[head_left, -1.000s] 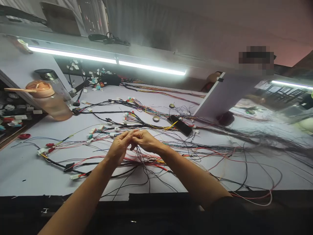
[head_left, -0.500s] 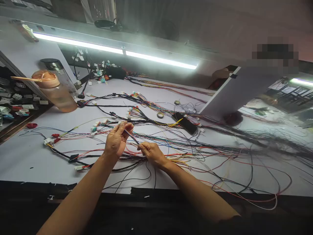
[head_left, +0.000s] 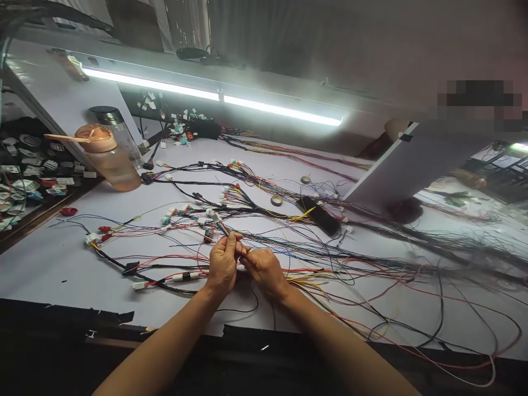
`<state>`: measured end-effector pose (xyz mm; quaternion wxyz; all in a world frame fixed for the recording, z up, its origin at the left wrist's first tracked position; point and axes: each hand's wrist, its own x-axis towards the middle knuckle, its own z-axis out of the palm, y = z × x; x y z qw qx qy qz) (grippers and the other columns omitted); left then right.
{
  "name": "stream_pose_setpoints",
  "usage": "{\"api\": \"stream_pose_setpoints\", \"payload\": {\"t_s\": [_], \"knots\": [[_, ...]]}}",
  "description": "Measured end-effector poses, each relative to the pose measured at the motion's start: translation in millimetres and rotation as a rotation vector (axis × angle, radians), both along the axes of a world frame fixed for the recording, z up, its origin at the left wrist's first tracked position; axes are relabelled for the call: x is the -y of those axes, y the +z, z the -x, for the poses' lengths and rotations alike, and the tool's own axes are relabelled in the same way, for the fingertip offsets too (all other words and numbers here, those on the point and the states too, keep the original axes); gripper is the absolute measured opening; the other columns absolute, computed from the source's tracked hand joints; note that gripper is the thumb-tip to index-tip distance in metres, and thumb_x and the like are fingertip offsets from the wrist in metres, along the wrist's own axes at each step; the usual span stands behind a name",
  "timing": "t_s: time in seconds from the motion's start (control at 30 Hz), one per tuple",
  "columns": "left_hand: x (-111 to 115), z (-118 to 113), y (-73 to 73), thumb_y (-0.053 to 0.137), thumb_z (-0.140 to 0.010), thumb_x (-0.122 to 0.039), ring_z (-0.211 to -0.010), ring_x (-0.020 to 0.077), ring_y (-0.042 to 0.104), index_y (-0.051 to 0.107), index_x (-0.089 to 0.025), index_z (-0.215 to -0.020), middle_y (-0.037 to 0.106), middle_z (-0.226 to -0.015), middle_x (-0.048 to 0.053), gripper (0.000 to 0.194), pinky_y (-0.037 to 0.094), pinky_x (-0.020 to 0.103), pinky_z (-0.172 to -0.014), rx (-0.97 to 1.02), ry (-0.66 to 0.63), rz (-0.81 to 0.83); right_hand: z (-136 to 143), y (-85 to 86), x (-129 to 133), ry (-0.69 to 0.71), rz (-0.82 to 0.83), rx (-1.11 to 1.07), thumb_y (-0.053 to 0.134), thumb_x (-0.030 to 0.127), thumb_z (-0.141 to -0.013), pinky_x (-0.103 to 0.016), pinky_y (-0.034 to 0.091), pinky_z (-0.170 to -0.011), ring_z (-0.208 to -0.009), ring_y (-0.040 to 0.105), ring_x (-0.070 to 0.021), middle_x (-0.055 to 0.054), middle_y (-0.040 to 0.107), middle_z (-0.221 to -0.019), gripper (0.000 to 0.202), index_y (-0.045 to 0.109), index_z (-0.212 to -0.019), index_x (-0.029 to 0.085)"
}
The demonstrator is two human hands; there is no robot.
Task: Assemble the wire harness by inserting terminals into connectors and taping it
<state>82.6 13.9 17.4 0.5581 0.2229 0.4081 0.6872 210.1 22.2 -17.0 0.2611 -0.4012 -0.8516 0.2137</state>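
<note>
A wire bundle (head_left: pixel 223 226) with a white connector (head_left: pixel 213 215) at its far end runs down into both hands over the middle of the table. My left hand (head_left: pixel 223 267) is closed round the bundle, thumb on top. Right beside it, my right hand (head_left: pixel 266 270) is also closed on the bundle, its fingertips meeting those of the left. The stretch between the fingers is hidden. Around and under the hands lies a wiring harness (head_left: pixel 165 267) with red, black and yellow wires and a white plug (head_left: pixel 138 285) at its left.
A drinking bottle (head_left: pixel 113 165) stands at the left by a bin of connectors (head_left: pixel 31 170). Tape rolls (head_left: pixel 276 200) and a black phone-like slab (head_left: pixel 319 217) lie beyond the hands. An upright panel (head_left: pixel 383 165) stands at the right; a person is behind it. Loose wires (head_left: pixel 412 269) spread rightward.
My left hand has moved down the bundle to meet my right hand, and the white connector now shows beyond it. The whole view has shifted slightly.
</note>
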Motion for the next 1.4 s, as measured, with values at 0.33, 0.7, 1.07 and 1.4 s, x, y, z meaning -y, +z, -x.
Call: {"api": "stream_pose_setpoints", "payload": {"t_s": [0.33, 0.7, 1.07, 1.4], "knots": [[0, 4, -3.1, 0.076, -0.070, -0.050, -0.051, 0.0061, 0.046, 0.061, -0.015, -0.084, 0.049, -0.059, -0.005, 0.041, 0.042, 0.018, -0.049, -0.025, -0.106, 0.014, 22, 68.8, -30, -0.018, 0.201, -0.178, 0.042, 0.042, -0.098, -0.029, 0.041, -0.083, -0.090, 0.058, -0.0163, -0.005, 0.069, -0.099, 0.032, 0.066, -0.101, 0.020], [7, -2, -16.1, 0.072, -0.068, -0.061, -0.065, 0.0116, 0.057, 0.063, -0.018, -0.089, 0.062, -0.074, -0.001, 0.048, 0.047, 0.018, -0.054, -0.253, -0.113, 0.088, 59, 48.8, -35, -0.208, 0.428, -0.804, 0.048, 0.047, -0.094, -0.022, 0.047, -0.073, -0.074, 0.061, -0.0129, -0.002, 0.066, -0.074, 0.038, 0.065, -0.076, 0.018], [1, -12, -23.3, 0.068, -0.074, -0.057, -0.045, 0.0037, 0.028, 0.058, -0.016, -0.081, 0.032, -0.053, -0.008, 0.043, 0.024, 0.015, -0.042, -0.135, -0.109, 0.057, -25, 66.6, -113, -0.257, 0.081, 0.005, 0.038, 0.029, -0.100, -0.022, 0.045, -0.080, -0.089, 0.063, -0.0131, -0.003, 0.072, -0.099, 0.033, 0.069, -0.103, 0.017], [8, -13, -30.0, 0.064, -0.077, -0.060, -0.043, 0.0039, 0.023, 0.058, -0.015, -0.080, 0.029, -0.052, -0.008, 0.046, 0.019, 0.018, -0.040, -0.161, -0.185, 0.026, -48, 42.8, -174, -0.322, -0.034, 0.436, 0.059, 0.027, -0.089, -0.036, 0.039, -0.090, -0.108, 0.054, -0.0251, -0.007, 0.068, -0.112, 0.017, 0.071, -0.099, 0.021]]}}
